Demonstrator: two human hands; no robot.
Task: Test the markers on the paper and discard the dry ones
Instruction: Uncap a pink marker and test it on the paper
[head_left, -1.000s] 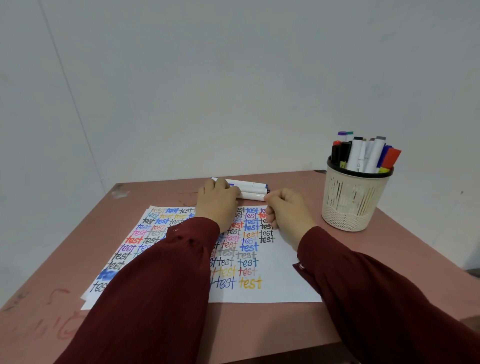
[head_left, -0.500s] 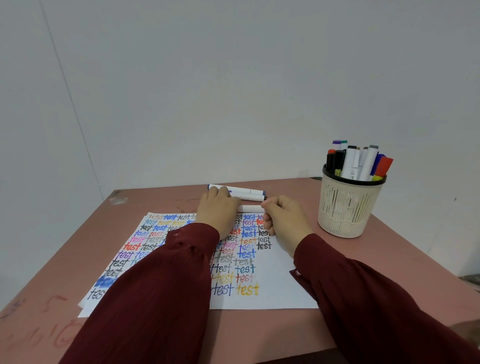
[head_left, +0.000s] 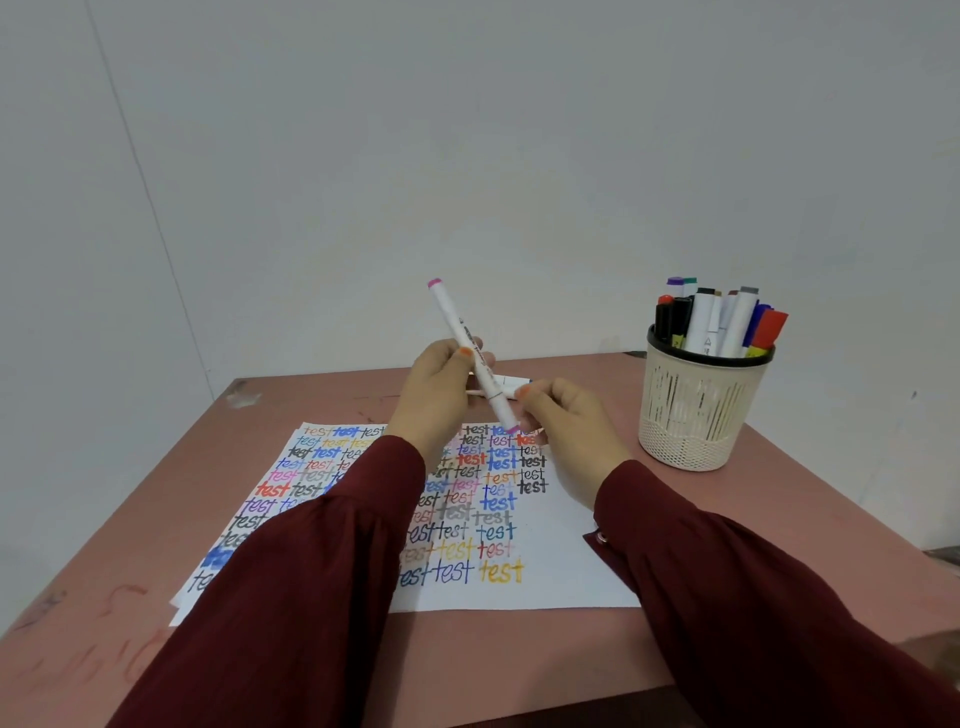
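Above the paper's (head_left: 566, 571) far edge, the left hand (head_left: 441, 387) grips a tilted white marker (head_left: 457, 325); the right hand (head_left: 569, 431) pinches its lower pink end. Right of the paper, a mesh cup (head_left: 696, 415) of markers stands on the worktop (head_left: 810, 493).

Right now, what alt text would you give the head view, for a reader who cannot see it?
A left hand and a right hand, in dark red sleeves, hold a white marker with pink ends tilted above a paper covered with the word "test" in many colours. A mesh cup of markers stands at the right on the table.
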